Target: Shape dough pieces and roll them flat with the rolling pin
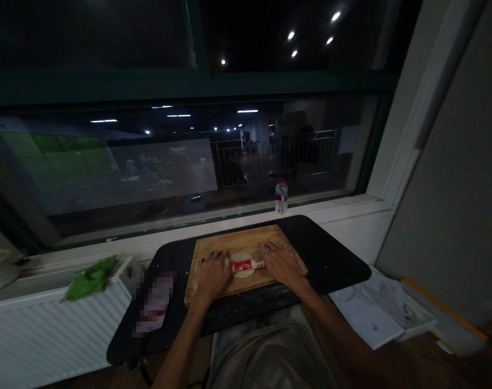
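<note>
A wooden cutting board (246, 240) lies on a small black table (331, 254). On it rests a thin round disc of dough (243, 259). A red-and-white bottle (246, 265) lies on its side across the dough. My left hand (213, 273) presses flat on the bottle's left end. My right hand (279, 260) presses flat on its right end. Both hands have their fingers stretched forward over the bottle.
A small water bottle (281, 196) stands on the window sill behind the table. A green cloth (91, 278) lies on the white radiator (47, 319) at left. Papers (376, 313) sit to the right of the table. A blurred flat item (155, 302) lies on the table's left part.
</note>
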Motion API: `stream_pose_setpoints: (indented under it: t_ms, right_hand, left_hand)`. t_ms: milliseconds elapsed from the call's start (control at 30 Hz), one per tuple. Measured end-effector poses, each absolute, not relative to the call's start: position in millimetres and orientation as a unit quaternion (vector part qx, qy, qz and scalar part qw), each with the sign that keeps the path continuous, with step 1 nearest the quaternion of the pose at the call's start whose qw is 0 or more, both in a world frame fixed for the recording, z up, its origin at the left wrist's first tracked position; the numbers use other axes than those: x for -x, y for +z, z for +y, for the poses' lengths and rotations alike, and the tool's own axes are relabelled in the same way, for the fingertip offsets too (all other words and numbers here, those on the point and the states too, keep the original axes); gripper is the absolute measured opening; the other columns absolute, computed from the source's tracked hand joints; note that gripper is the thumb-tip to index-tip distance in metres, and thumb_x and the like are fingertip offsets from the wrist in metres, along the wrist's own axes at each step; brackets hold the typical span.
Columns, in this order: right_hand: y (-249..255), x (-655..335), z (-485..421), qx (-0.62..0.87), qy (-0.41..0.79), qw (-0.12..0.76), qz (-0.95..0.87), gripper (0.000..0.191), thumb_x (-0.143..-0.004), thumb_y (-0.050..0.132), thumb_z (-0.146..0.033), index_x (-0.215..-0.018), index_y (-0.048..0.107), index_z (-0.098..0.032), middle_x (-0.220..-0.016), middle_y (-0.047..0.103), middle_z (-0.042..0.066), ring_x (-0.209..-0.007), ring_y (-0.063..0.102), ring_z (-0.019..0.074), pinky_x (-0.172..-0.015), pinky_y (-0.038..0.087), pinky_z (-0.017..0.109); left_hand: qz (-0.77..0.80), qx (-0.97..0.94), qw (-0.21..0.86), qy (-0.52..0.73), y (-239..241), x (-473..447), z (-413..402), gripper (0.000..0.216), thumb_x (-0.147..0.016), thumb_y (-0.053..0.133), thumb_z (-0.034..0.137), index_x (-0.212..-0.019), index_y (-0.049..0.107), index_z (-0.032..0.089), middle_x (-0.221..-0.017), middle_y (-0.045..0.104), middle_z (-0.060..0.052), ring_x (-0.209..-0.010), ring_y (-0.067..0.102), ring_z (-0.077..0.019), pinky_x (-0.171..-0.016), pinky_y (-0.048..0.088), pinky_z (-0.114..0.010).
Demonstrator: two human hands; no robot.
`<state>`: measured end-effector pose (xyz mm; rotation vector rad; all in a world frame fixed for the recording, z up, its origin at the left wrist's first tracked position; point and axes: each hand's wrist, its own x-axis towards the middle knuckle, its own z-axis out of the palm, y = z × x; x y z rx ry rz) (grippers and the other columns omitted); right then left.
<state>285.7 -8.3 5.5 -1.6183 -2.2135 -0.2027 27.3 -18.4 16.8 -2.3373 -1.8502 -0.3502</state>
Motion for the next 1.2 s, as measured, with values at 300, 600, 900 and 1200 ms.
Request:
stream_pose_setpoints:
  t_ms: [300, 600, 900, 1200]
  right_hand:
    - [6, -283, -24, 0.591, -0.047, 0.204, -0.779, 0.051, -0.115, 0.036, -0.028, -0.146, 0.073, -0.011, -0.151, 0.071, 0.017, -0.148, 0.062, 0.0300, -0.128, 0.044, 0.045]
    - [-3, -282, -37, 0.591, -0.062, 0.237, -0.768, 0.054, -0.114, 0.035, -0.030, -0.149, 0.072, -0.012, -0.150, 0.072, 0.017, -0.146, 0.064, 0.0305, -0.127, 0.046, 0.047]
    - [-2, -282, -53, 0.591, -0.054, 0.238, -0.769, 0.055, -0.115, 0.034, -0.030, -0.154, 0.068, -0.012, -0.155, 0.069, 0.018, -0.148, 0.061, 0.0328, -0.128, 0.043, 0.052]
    - [-10, -280, -59, 0.605, -0.079, 0.230, -0.759, 0.053, -0.114, 0.036, -0.027, -0.157, 0.064, -0.014, -0.160, 0.065, 0.015, -0.151, 0.059, 0.0314, -0.125, 0.043, 0.052]
  left_hand:
    - [-0.617, 0.772, 0.066, -0.140, 12, -29, -29, 0.049, -0.114, 0.032, 0.029, -0.145, 0.069, 0.017, -0.151, 0.072, -0.017, -0.142, 0.064, -0.0308, -0.116, 0.050, -0.047]
    - [-0.599, 0.780, 0.058, -0.172, 5, -26, -39, 0.046, -0.114, 0.036, 0.028, -0.141, 0.073, 0.019, -0.151, 0.072, -0.014, -0.146, 0.062, -0.0309, -0.119, 0.050, -0.047]
    - [-0.598, 0.768, 0.063, -0.220, -12, -24, -42, 0.049, -0.115, 0.036, 0.030, -0.146, 0.071, 0.019, -0.153, 0.072, -0.011, -0.152, 0.058, -0.0300, -0.127, 0.047, -0.046]
    - [-0.571, 0.770, 0.085, -0.272, -24, -21, -43, 0.045, -0.115, 0.040, 0.030, -0.144, 0.072, 0.019, -0.148, 0.075, -0.010, -0.145, 0.064, -0.0285, -0.124, 0.051, -0.048]
